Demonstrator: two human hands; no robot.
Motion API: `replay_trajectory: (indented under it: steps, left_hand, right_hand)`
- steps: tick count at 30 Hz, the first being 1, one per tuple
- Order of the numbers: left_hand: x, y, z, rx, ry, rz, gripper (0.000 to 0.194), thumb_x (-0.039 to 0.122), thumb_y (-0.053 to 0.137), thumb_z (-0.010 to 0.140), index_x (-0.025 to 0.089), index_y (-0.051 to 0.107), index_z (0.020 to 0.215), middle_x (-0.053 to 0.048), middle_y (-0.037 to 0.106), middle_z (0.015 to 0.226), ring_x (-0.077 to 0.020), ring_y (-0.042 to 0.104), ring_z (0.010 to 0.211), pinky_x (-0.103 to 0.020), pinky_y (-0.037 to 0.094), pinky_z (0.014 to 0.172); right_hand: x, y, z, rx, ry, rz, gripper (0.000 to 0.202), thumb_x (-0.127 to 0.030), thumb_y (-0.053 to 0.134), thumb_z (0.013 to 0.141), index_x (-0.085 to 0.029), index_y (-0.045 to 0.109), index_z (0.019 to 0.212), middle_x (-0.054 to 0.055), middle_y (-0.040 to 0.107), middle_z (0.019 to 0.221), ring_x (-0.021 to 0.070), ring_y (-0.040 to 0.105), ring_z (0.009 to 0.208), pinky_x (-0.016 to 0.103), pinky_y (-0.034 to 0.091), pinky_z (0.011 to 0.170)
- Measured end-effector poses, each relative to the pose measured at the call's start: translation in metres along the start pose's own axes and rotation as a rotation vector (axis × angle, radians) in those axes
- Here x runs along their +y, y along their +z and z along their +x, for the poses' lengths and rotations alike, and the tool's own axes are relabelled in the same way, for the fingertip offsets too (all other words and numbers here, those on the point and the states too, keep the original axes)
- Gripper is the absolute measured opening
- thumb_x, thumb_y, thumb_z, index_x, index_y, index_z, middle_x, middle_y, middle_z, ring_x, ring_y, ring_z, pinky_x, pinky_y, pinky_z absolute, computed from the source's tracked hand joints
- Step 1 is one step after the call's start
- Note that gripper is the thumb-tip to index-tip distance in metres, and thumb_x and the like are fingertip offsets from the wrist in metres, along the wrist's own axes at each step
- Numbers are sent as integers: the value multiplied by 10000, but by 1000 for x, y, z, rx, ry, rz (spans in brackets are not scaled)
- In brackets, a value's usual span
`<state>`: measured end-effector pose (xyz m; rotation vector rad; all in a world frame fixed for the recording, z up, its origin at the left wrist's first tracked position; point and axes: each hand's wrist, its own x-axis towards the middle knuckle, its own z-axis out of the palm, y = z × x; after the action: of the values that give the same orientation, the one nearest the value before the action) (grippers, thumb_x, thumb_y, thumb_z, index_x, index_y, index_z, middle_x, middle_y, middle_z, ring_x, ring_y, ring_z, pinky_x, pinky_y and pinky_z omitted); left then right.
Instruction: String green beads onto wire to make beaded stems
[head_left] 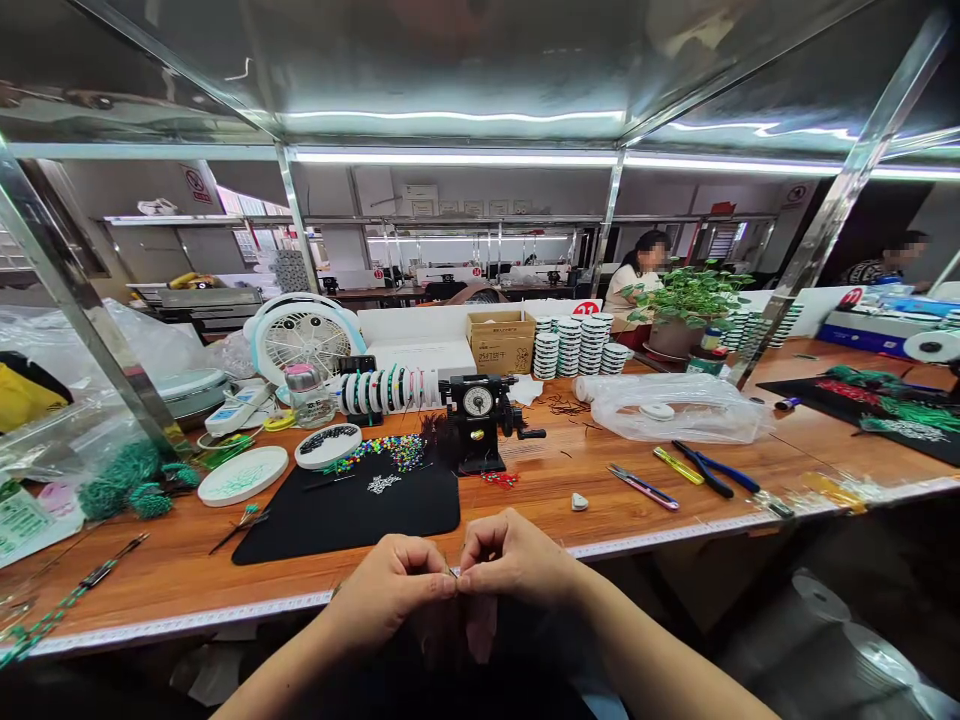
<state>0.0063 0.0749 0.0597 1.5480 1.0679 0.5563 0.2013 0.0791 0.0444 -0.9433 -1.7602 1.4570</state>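
Observation:
My left hand (397, 588) and my right hand (514, 560) meet thumb to thumb just off the table's front edge. Both are pinched closed on something tiny and thin, perhaps a thread, too small to name. Ahead of them lies a black mat (360, 515) with colourful beads (401, 453) and a small pile of silvery pieces (384, 484). Behind the mat stands a black hand-cranked winder (480, 425) with a dial, beside a row of white spools (388, 388).
Left are a white dish (244, 477), green netting (124, 480) and a fan (304, 340). Right lie a cutter (643, 487), a yellow-handled tool (678, 465), blue-handled pliers (716, 470) and a plastic bag (675, 405). Stacked spools (574, 345) and a cardboard box (501, 342) stand behind. A person (637, 275) sits beyond.

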Motion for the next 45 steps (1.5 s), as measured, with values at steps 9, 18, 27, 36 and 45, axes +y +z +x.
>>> replay_trajectory:
  steps: [9, 18, 27, 36, 45]
  left_hand:
    - [10, 2, -8, -11, 123, 361, 254, 289, 575, 766, 144, 564, 558, 20, 533, 584, -111, 465, 578, -212, 324, 550]
    - [16, 1, -7, -154, 130, 280, 277, 351, 592, 775, 146, 612, 591, 10, 566, 550, -118, 483, 543, -216, 327, 510]
    - [16, 1, -4, -162, 142, 271, 271, 348, 621, 770, 136, 625, 602, 2, 589, 573, -120, 508, 567, -204, 352, 528]
    - [39, 6, -21, -180, 237, 324, 243, 287, 585, 811, 151, 611, 612, 13, 562, 607, -113, 491, 615, -204, 356, 580]
    - [46, 4, -35, -139, 196, 290, 224, 304, 616, 778, 147, 608, 619, 9, 546, 634, -123, 471, 619, -229, 341, 574]
  right_hand:
    - [-2, 0, 0, -51, 29, 64, 105, -256, 722, 622, -168, 667, 640, -21, 622, 585, 119, 546, 566, 211, 401, 520]
    - [-4, -4, -3, -135, 92, 123, 94, -232, 723, 613, -173, 656, 643, -24, 620, 614, 122, 555, 620, 214, 408, 563]
    - [-1, -3, -1, -136, 140, 213, 165, -281, 733, 623, -160, 643, 687, -33, 605, 591, 102, 558, 567, 208, 424, 568]
    - [-26, 0, -18, -172, 165, 133, 150, -281, 673, 685, -155, 606, 732, -23, 605, 583, 107, 573, 526, 211, 439, 535]
    - [-36, 3, -23, -221, 75, 185, 172, -290, 689, 712, -146, 594, 719, -28, 555, 575, 102, 548, 537, 215, 428, 540]
